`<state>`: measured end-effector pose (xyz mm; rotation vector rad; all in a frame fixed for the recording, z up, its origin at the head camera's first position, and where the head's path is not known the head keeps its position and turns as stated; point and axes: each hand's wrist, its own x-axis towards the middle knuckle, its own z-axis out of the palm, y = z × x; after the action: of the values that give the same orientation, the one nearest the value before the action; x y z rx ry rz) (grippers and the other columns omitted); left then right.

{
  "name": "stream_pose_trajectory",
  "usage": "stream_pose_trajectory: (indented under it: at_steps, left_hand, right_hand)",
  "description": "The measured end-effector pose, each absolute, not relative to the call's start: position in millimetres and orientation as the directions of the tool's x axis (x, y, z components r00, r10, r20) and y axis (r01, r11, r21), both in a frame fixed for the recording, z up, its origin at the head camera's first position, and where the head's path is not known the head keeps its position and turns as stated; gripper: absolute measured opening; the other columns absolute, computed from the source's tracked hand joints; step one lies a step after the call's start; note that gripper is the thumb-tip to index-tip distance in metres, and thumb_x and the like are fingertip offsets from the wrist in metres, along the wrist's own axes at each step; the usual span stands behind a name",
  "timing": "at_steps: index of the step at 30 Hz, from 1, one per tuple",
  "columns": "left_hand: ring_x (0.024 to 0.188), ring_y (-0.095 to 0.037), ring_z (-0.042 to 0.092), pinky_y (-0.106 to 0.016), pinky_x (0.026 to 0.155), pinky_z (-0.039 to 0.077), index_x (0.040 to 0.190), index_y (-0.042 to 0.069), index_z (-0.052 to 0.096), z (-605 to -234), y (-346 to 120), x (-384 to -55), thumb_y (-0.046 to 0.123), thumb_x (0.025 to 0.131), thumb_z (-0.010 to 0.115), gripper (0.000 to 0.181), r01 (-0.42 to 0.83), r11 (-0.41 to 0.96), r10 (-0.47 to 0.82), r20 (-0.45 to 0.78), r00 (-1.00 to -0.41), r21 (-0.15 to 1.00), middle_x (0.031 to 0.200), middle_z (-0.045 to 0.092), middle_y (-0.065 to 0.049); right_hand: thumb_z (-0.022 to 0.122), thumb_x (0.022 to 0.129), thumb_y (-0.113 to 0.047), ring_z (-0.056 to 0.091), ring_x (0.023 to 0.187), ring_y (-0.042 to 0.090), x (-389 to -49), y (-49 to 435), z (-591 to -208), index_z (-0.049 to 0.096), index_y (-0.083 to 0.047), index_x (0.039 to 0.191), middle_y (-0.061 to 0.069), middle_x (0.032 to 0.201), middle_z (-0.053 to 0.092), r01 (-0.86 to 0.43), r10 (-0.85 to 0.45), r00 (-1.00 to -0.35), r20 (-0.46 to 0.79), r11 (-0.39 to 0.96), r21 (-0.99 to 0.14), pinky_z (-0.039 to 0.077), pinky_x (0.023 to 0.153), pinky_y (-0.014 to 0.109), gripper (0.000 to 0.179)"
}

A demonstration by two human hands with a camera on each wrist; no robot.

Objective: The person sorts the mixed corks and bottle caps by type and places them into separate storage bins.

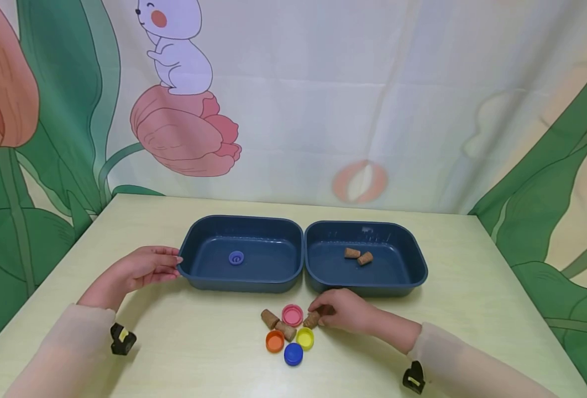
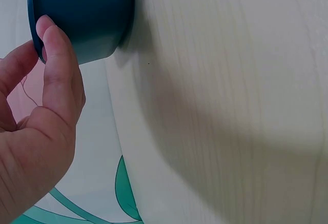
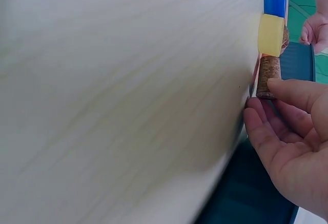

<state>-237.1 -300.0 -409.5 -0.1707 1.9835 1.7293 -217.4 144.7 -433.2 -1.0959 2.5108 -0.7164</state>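
Observation:
My left hand (image 1: 146,268) holds the left rim of a dark blue tray (image 1: 246,287), thumb at the rim and fingers against the outer wall (image 2: 84,8). A purple bottle cap (image 1: 236,258) lies inside that tray. In front of the second dark blue tray (image 1: 368,289), my right hand (image 1: 345,312) pinches a cork (image 1: 312,319) between thumb and fingers. The right wrist view shows the thumb on the end of this cork (image 3: 269,73). Close by lie a pink cap (image 1: 292,315), a yellow cap (image 1: 305,339) and two more corks (image 1: 286,331).
An orange cap (image 1: 275,341) and a blue cap (image 1: 293,354) lie nearest the front of the group. Two corks (image 1: 352,253) rest in the right tray. Both trays stand side by side on a pale wood table (image 1: 199,342), with a printed curtain (image 1: 293,110) behind it.

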Motion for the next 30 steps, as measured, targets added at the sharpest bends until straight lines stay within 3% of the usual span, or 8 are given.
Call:
stream_pose_trajectory:
  at_steps: [20, 30]
  left_hand:
    - [0.075, -0.005, 0.07, -0.019, 0.076, 0.063, 0.122, -0.003, 0.05, -408.4, -300.2, -238.1, 0.009, 0.105, 0.053, 0.022, -0.406, 0.174, 0.233, -0.438, -0.868, 0.897, 0.081, 0.072, 0.006]
    - [0.075, -0.004, 0.07, -0.018, 0.075, 0.062, 0.123, -0.004, 0.05, -408.8, -299.0, -237.3, 0.009, 0.105, 0.053, 0.023, -0.407, 0.181, 0.234, -0.442, -0.866, 0.895, 0.081, 0.072, 0.006]
  right_hand:
    - [0.073, 0.091, -0.006, 0.066, 0.086, 0.003, -206.6, 170.7, -411.4, 0.074, 0.001, 0.114, 0.009, 0.106, 0.077, -0.508, -0.705, -0.699, -0.116, 0.605, -0.613, 0.054, 0.075, 0.013, 0.024]
    - [0.071, 0.094, -0.009, 0.061, 0.082, -0.001, -212.9, 187.5, -378.2, 0.073, -0.001, 0.119, 0.005, 0.101, 0.078, -0.437, -0.681, -0.706, -0.192, 0.633, -0.639, 0.053, 0.072, 0.015, 0.026]
